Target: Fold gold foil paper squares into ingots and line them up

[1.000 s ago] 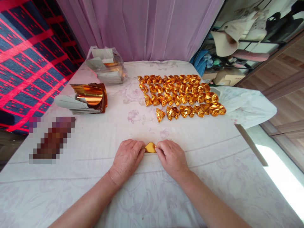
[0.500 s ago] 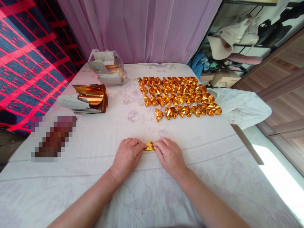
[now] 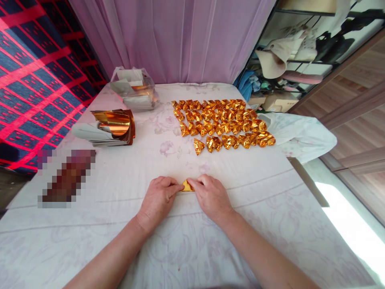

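Between my two hands lies a small folded piece of gold foil paper (image 3: 187,186), roughly triangular, flat on the floral tablecloth (image 3: 126,172). My left hand (image 3: 161,196) pinches its left corner with thumb and fingers. On the other side, my right hand (image 3: 212,196) grips the right part, its thumb and index finger near the upper slope; they cover that end. Beyond the hands, several folded gold foil pieces (image 3: 221,126) stand in rows.
At the left lies a bent stack of gold and white foil sheets (image 3: 116,128). Behind it is a clear plastic bag (image 3: 135,90) with more sheets. A white plastic bag (image 3: 303,134) hangs at the table's right edge. A blurred-out item (image 3: 67,176) lies far left.
My right thumb and fingers have shifted from the foil's right corner up onto its upper slope. My left hand keeps its pinch. The whole view has moved slightly.
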`<action>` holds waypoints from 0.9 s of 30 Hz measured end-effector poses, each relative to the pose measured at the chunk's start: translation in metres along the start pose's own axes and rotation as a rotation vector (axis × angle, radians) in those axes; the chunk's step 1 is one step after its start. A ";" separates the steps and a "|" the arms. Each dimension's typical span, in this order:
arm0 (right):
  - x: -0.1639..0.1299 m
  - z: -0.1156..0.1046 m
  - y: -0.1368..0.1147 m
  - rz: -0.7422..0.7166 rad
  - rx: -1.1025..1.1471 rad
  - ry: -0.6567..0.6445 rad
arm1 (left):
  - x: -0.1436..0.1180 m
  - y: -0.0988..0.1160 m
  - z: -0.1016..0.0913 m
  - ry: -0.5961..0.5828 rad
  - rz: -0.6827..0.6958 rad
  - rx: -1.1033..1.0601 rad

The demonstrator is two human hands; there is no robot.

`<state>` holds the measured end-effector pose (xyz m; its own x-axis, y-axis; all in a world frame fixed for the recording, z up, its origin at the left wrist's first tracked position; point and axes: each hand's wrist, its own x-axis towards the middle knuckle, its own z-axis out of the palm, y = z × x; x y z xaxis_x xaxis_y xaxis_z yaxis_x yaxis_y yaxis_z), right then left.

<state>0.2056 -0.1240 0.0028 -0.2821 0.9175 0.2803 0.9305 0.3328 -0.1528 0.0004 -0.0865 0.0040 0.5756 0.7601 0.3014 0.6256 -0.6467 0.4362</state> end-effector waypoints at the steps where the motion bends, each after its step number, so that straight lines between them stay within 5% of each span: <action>1: 0.000 0.001 0.000 0.003 -0.001 -0.001 | 0.000 -0.001 -0.001 0.008 0.000 -0.022; 7: -0.001 0.003 0.001 0.008 0.027 -0.022 | 0.001 0.000 -0.007 0.012 -0.013 -0.114; 20: -0.002 -0.013 0.005 -0.003 0.219 -0.115 | -0.002 -0.003 -0.006 0.028 0.081 0.039; 27: 0.001 -0.010 0.005 0.009 0.234 -0.062 | -0.002 0.001 -0.007 -0.009 0.085 0.146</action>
<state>0.2123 -0.1237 0.0113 -0.2942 0.9299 0.2207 0.8557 0.3592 -0.3724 -0.0036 -0.0883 0.0101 0.6338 0.7024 0.3241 0.6442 -0.7112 0.2814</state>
